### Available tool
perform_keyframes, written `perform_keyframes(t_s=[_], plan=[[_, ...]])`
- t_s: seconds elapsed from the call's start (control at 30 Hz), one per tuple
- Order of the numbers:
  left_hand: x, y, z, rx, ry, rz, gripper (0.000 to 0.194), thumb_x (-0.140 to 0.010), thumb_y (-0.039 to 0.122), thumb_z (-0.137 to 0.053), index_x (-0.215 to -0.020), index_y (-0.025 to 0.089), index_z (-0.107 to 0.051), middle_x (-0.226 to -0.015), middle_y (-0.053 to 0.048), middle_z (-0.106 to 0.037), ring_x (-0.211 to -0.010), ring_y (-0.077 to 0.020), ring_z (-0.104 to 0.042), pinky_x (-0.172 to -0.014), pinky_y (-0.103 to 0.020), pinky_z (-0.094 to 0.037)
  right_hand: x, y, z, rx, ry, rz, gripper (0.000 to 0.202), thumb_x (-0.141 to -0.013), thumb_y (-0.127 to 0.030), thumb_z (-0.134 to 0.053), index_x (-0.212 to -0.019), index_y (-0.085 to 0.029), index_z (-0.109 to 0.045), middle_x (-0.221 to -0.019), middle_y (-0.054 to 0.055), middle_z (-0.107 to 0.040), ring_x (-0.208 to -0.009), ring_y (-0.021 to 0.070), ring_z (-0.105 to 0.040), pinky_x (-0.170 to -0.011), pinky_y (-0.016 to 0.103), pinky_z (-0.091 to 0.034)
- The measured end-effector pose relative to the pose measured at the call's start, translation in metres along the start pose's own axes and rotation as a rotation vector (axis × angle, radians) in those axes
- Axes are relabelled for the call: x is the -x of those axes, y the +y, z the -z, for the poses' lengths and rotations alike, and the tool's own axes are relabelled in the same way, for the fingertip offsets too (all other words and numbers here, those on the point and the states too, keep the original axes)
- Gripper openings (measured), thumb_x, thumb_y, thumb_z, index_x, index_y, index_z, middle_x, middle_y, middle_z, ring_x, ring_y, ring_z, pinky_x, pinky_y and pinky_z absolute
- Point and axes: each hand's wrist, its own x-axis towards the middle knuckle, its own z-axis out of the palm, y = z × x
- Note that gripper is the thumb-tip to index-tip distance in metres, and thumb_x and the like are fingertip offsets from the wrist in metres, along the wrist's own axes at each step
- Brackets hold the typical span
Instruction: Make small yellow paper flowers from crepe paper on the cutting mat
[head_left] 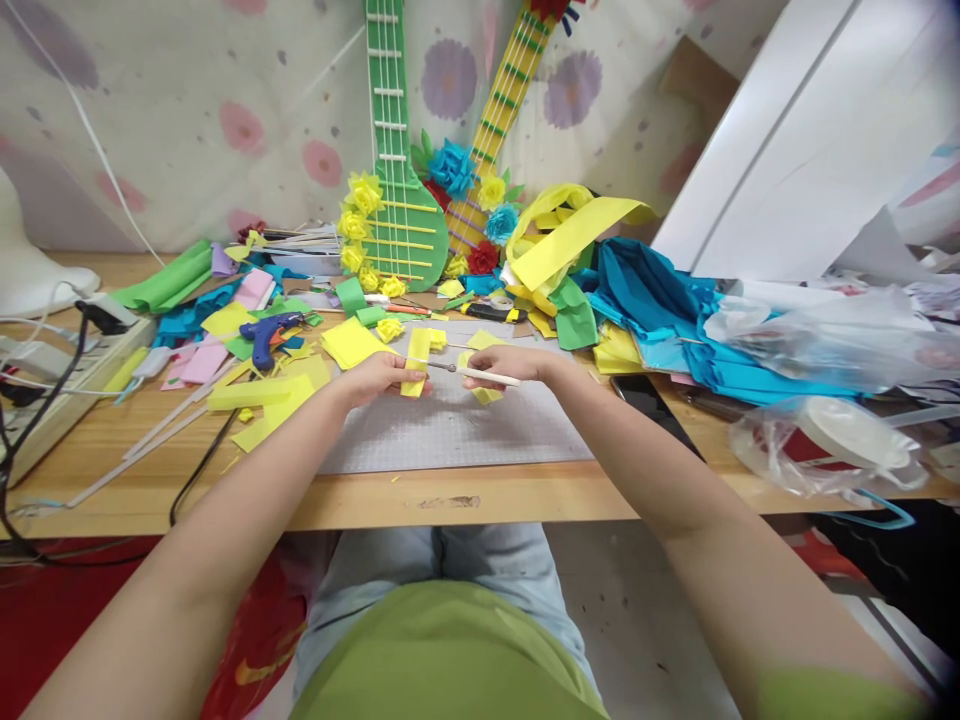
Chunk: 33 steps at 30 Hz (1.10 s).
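Observation:
My left hand [375, 380] pinches a small folded piece of yellow crepe paper [416, 358] above the mat. In my right hand [517, 362] are scissors with white handles [489, 377]. Their metal blades point left and reach the yellow paper; whether they are cutting into it I cannot tell. More yellow paper [489, 395] shows under and behind my right hand. A grey cutting mat [457, 440] lies below both hands. To the left of the held paper sits a stack of yellow paper squares [351, 343], with a small yellow paper flower [389, 329] beside it.
A green paper guitar [409, 230] and a yellow one [499, 110] lean on the back wall. A blue glue gun [268, 338] lies left. At right are blue crepe paper [660, 300], a phone [652, 408] and a bagged cup [832, 440]. A power strip [75, 385] stands far left.

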Motion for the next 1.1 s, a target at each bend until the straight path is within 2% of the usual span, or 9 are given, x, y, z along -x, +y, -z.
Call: perform_keyframes(t_s=[0.23, 0.47, 0.9, 1.0, 1.1], plan=[[-0.001, 0.001, 0.001, 0.009, -0.013, 0.041, 0.026, -0.053, 0.029, -0.077, -0.068, 0.010, -0.067, -0.077, -0.012, -0.069, -0.077, -0.0218, -0.066, -0.067, -0.028, -0.053, -0.001, 0.001, 0.001, 0.090, 0.009, -0.019, 0.048, -0.067, -0.066, -0.050, -0.066, -0.018, -0.050, -0.059, -0.002, -0.051, -0.052, 0.0094, -0.043, -0.050, 0.023, -0.028], [-0.003, -0.001, 0.003, 0.001, -0.022, 0.078, 0.025, -0.054, 0.027, -0.077, -0.067, 0.010, -0.065, -0.075, -0.010, -0.069, -0.077, -0.0219, -0.066, -0.069, -0.028, -0.053, -0.005, 0.008, -0.001, 0.132, 0.031, -0.038, 0.050, -0.063, -0.067, -0.052, -0.067, -0.017, -0.049, -0.061, -0.003, -0.048, -0.053, 0.0081, -0.040, -0.050, 0.022, -0.025], [-0.004, -0.003, 0.001, 0.028, -0.019, 0.137, 0.026, -0.054, 0.022, -0.077, -0.070, 0.006, -0.064, -0.078, -0.016, -0.068, -0.077, -0.0230, -0.066, -0.062, -0.026, -0.053, -0.002, 0.018, -0.001, 0.115, 0.072, -0.096, 0.050, -0.060, -0.066, -0.055, -0.065, -0.017, -0.051, -0.055, -0.004, -0.047, -0.051, 0.0083, -0.041, -0.050, 0.022, -0.025], [-0.002, -0.006, 0.002, 0.017, 0.005, 0.136, 0.024, -0.053, 0.022, -0.078, -0.064, 0.008, -0.062, -0.075, -0.015, -0.068, -0.077, -0.0226, -0.066, -0.065, -0.028, -0.053, 0.009, 0.028, 0.010, 0.058, 0.199, -0.167, 0.046, -0.066, -0.063, -0.052, -0.070, -0.017, -0.053, -0.057, -0.002, -0.051, -0.052, 0.0098, -0.045, -0.051, 0.023, -0.029], [0.001, -0.007, 0.003, -0.010, 0.015, 0.105, 0.027, -0.049, 0.026, -0.079, -0.057, 0.011, -0.058, -0.070, -0.010, -0.068, -0.076, -0.0214, -0.066, -0.071, -0.030, -0.051, 0.020, 0.047, 0.023, 0.197, 0.549, -0.334, 0.039, -0.070, -0.056, -0.052, -0.076, -0.017, -0.057, -0.070, 0.004, -0.059, -0.062, 0.0137, -0.052, -0.055, 0.024, -0.033]])
